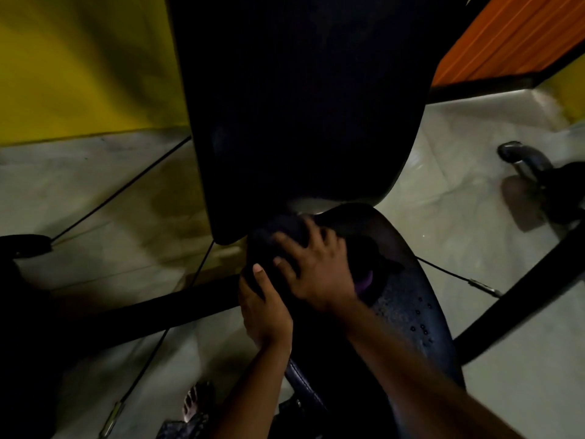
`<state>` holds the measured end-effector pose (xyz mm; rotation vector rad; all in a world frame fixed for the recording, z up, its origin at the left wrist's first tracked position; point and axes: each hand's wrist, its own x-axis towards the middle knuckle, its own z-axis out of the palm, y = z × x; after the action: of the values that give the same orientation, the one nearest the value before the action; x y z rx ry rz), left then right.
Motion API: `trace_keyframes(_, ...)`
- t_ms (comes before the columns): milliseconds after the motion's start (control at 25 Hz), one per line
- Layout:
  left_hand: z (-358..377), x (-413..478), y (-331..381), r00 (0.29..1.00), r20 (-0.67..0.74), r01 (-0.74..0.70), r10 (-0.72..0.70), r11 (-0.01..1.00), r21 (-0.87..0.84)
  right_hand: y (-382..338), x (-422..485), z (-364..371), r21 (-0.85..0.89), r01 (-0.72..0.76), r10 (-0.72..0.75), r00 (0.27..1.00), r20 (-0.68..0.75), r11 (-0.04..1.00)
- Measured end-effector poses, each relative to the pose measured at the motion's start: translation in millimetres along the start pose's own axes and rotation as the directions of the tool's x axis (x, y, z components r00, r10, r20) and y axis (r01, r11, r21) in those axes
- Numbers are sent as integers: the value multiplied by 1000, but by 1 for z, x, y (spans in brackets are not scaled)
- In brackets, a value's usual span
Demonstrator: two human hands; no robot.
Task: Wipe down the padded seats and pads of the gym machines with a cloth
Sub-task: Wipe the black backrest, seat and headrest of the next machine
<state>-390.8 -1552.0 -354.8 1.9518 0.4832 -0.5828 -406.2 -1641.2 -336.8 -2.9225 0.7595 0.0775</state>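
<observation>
While pressing a dark cloth (pixel 278 232) onto the narrow far end of the seat pad (pixel 408 299), spreads the right hand (pixel 319 270) wide over it, fingers fanned and laid on top rather than curled round it. Grips the seat pad's left edge with the left hand (pixel 266 315): thumb (pixel 259 274) up on the cloth, fingers wrapped underneath and out of sight. Bunches the cloth just below the bottom corner of the tall black back pad (pixel 300 106); cannot tell whether touching it or only very close, too dark there. Shows a purple patch (pixel 364 282) just right of the right wrist, on the seat pad, possibly part of the same cloth. Shows pale specks (pixel 421 324) scattered on the near half of the seat pad, beside the right forearm.

Around the machine: grey tiled floor (pixel 443 217), yellow wall (pixel 79 64) at upper left, orange panel (pixel 512 36) at upper right. Thin black cables (pixel 120 188) slanting across the floor on the left. Black frame bar (pixel 522 296) running diagonally on the right, beyond the seat pad. Dark curved handle (pixel 519 156) further right, near the edge. Bare foot (pixel 193 403) on the floor at the bottom, left of the left forearm.
</observation>
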Motion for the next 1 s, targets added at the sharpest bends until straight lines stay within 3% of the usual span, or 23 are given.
trace_keyframes(120, 1, 3, -1, 1000, -8, 10, -10, 1000, -11, -11, 10, 4, 65, 149, -153, 986, 62, 987)
trace_keyframes(360, -21, 1, 0, 973, 231, -10, 11, 1000, -4, 58, 37, -3, 50, -204, 192, 965, 178, 978)
trace_keyframes(400, -28, -5, 1, 969, 243, -57, 47, 998, 34, 59, 25, -5, 51, -275, 265, 954, 142, 960)
trace_keyframes(480, -37, -18, 4, 937, 249, -284, 245, 949, 136, 40, -7, -3, 32, -358, 359, 933, -26, 933)
trace_keyframes(560, -33, -26, 5, 831, 309, -538, 462, 809, 238, 16, -34, 0, -3, -294, 292, 952, -97, 956)
trace_keyframes(680, -13, -18, 8, 668, 444, -743, 598, 575, 343, 26, -26, 1, 6, -147, 147, 988, -53, 989)
trace_keyframes(800, 8, -8, 12, 502, 565, -861, 654, 320, 395, 69, 10, 1, 52, -295, 297, 953, -50, 954)
trace_keyframes(880, 20, -8, 12, 389, 692, -903, 608, 103, 417, 98, 27, -3, 37, -390, 388, 920, 51, 920)
trace_keyframes(920, 24, -8, 11, 352, 741, -907, 573, 12, 421, 111, 28, -4, 38, -415, 409, 907, 100, 909)
trace_keyframes(1000, 27, -8, 9, 324, 775, -901, 543, -73, 427, 131, 14, -9, 100, -477, 466, 877, 113, 873)
